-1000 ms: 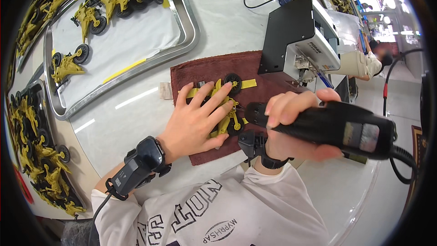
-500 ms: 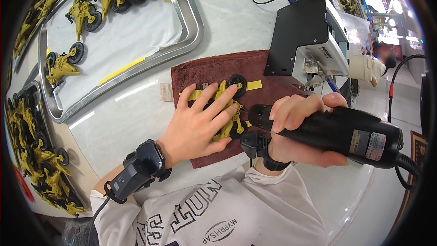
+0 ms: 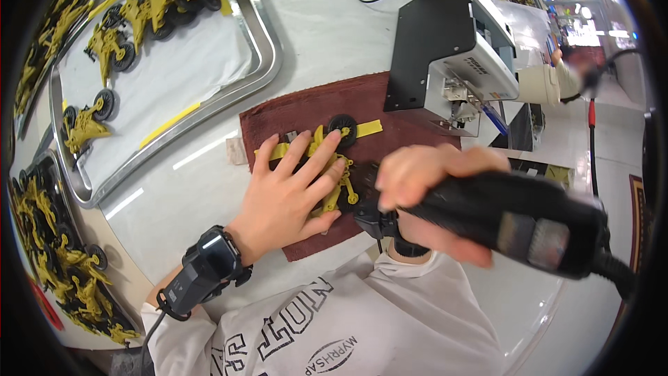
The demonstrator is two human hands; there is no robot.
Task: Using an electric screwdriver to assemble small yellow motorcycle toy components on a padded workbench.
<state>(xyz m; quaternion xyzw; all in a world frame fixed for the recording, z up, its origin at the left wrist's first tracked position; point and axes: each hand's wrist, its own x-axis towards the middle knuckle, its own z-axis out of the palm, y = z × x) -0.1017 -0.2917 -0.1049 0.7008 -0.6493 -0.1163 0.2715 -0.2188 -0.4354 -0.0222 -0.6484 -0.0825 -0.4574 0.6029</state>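
Note:
On a dark red cloth (image 3: pixel 407 132) lies a small yellow toy motorcycle (image 3: pixel 348 182) with black wheels. My left hand (image 3: pixel 282 195) spreads over it and holds it down, the index fingertip by the far wheel and the thumb along the near side. Much of the toy is hidden under that hand. My right hand (image 3: pixel 431 177) is wrapped round a black corded electric screwdriver (image 3: pixel 518 212). Its front end is beside the toy's right side, blurred by motion. Whether the bit touches the toy I cannot tell.
Beyond the cloth stands a black and white screw feeder box (image 3: pixel 435 45). A metal tray (image 3: pixel 268 63) lined with white holds several yellow toy motorcycles at the far left. Another tray (image 3: pixel 66 237) at the left is crowded with them. A strip of yellow tape (image 3: pixel 372 127) crosses the cloth.
The view has shifted, so most things sit further left. The screwdriver has tilted, its rear end lower in the picture, and blurs with motion. My left hand stays on the toy motorcycle.

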